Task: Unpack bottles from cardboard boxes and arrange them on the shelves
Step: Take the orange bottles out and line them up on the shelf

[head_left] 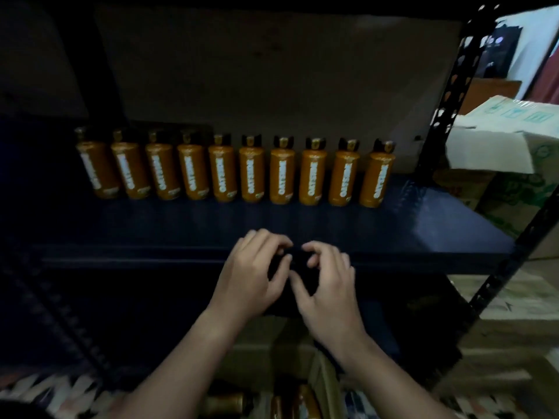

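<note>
While ten orange bottles (236,172) stand in a row far back on the dark shelf (423,225), left hand (252,276) and right hand (328,285) meet at its near edge, fingers curled around something dark, unidentifiable, open cardboard box (266,358) with more bottles below.

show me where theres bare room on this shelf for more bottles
Bare shelf lies in front of the row of bottles, between it and the front edge, where the left hand and right hand hover. A smaller gap sits between the rightmost bottle and the black upright. The back is crowded: bottles stand close together.
</note>
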A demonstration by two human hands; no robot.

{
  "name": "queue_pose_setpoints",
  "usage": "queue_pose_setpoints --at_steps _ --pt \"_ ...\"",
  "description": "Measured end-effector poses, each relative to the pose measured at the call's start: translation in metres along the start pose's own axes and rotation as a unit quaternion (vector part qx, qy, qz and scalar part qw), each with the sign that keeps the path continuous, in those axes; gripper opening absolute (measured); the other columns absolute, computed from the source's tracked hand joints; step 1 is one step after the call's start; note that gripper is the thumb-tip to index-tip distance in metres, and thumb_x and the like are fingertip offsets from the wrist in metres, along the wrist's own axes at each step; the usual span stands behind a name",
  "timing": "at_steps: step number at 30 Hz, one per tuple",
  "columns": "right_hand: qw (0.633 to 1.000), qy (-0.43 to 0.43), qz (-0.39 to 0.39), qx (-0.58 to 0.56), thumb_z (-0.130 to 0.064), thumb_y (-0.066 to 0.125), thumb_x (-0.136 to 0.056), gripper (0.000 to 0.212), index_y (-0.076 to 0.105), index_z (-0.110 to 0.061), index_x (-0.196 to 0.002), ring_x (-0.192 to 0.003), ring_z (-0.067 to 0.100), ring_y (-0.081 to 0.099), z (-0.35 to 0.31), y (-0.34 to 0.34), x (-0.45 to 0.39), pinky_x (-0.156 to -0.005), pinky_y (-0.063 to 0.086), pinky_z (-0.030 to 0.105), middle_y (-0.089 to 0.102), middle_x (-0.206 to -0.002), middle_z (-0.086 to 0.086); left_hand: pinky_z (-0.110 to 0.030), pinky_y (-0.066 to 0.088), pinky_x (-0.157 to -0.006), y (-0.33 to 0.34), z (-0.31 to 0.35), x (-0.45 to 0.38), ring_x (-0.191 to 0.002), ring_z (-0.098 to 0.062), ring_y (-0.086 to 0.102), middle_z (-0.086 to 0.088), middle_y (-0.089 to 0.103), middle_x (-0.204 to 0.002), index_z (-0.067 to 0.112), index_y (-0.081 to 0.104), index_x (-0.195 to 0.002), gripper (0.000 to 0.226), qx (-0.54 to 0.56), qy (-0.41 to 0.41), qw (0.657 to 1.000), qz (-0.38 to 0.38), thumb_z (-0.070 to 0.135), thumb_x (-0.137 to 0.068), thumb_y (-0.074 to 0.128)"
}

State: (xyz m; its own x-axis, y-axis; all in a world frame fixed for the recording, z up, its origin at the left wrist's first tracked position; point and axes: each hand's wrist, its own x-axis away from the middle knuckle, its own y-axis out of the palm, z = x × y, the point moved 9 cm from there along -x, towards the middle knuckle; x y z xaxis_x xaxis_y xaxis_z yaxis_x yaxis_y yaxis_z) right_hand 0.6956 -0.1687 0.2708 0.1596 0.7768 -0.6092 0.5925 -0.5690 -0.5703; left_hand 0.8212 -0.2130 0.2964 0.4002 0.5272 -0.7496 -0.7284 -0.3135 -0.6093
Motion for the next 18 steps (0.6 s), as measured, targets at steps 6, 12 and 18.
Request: queue_pose_setpoints --at_steps 6,12,18 --pt "0.970 0.022 -0.243 -0.006 -0.026 0.065 -0.092 0.042 0.043 -0.032 -0.127 -0.109 0.007 0.045 0.014 0.120 0.086 -0.096 0.042 0.030 0.047 -0.115 -0.014 -0.027 0.049 -0.089 0.036 -0.056 0.136 -0.104 -0.010 0.056 0.006 0.060 -0.113 0.019 0.058 -0.125 0.029 0.075 -0.192 0.973 -0.107 0.018 -0.097 0.063" --pt "0.895 0.107 -0.423 0.094 -0.036 0.067 -0.092 0.058 0.040 -0.023 -0.142 -0.130 0.026 0.045 0.080 0.217 0.160 -0.112 0.037 0.042 0.052 -0.137 0.005 -0.041 0.049 -0.103 0.110 -0.132 0.281 -0.118 -0.020 0.055 -0.001 0.058 -0.125 0.024 0.055 -0.131 0.040 0.039 -0.393 0.871 -0.291 0.019 -0.092 0.066" --pt "0.769 0.045 -0.564 0.299 -0.045 0.069 -0.086 0.075 0.033 -0.022 -0.149 -0.134 0.035 0.037 0.146 0.245 0.213 -0.114 0.025 0.051 0.043 -0.145 0.013 -0.043 0.033 -0.119 0.151 -0.164 0.374 -0.143 -0.027 0.033 -0.005 0.036 -0.155 0.019 0.039 -0.150 0.058 -0.003 -0.446 0.779 -0.441 0.012 -0.096 0.060"
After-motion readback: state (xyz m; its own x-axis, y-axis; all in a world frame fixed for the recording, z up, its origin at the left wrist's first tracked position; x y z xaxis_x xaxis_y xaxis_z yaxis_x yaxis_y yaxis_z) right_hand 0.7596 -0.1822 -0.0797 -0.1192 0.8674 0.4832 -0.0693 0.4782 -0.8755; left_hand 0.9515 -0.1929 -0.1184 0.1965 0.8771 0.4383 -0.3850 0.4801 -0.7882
